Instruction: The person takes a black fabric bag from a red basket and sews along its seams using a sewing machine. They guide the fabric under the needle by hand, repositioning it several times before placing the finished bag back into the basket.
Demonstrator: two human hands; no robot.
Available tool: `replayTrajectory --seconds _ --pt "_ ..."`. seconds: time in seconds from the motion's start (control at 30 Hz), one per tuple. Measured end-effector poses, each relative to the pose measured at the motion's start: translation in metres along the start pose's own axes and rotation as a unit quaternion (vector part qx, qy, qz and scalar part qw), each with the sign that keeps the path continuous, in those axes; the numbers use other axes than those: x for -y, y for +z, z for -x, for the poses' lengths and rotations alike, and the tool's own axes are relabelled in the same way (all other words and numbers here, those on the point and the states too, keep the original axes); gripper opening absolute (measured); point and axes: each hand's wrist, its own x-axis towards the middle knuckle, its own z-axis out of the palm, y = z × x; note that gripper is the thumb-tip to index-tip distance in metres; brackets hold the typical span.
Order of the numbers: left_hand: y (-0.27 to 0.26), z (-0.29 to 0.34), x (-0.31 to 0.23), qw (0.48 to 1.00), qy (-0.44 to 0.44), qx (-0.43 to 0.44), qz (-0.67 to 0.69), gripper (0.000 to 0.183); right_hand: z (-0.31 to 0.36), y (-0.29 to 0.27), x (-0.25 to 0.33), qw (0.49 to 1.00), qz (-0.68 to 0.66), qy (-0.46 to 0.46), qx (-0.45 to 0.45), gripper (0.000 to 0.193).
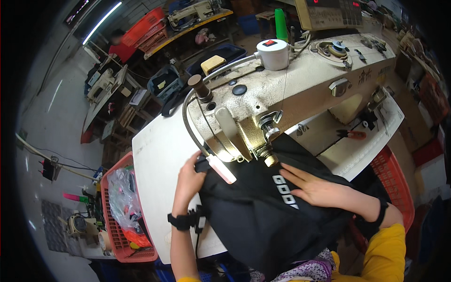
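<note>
A black fabric piece [253,211] with white printed letters lies on the white sewing table [157,155], running under the head of a cream industrial sewing machine [300,84]. My left hand [188,181] holds the fabric's left edge beside the needle area, fingers curled over it. My right hand [319,190] lies flat on the fabric just right of the letters, fingers spread and pointing toward the needle. A small lit lamp [221,168] on a flexible neck hangs in front of the needle, which it hides.
A red plastic basket [123,221] with a clear bag stands left of the table; another red basket [392,181] is at the right. Red-handled snips [351,134] lie on the table behind the machine. Other sewing stations and a person in red [120,47] are at the back.
</note>
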Motion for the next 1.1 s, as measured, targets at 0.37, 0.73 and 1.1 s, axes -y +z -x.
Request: replayTrajectory --seconds 0.37,0.73,1.1 --pt "0.044 0.058 -0.069 0.911 -0.157 0.116 0.362 0.038 0.011 -0.006 0.044 0.967 0.204 -0.044 -0.144 0.079" --pt "-0.011 0.063 -0.068 0.986 0.153 -0.064 -0.028 0.062 -0.016 0.039 0.021 0.994 0.052 -0.048 -0.088 0.075" --pt "0.049 0.103 -0.139 0.907 0.357 0.148 -0.167 0.042 0.021 0.033 0.045 0.99 0.133 0.013 -0.043 0.087"
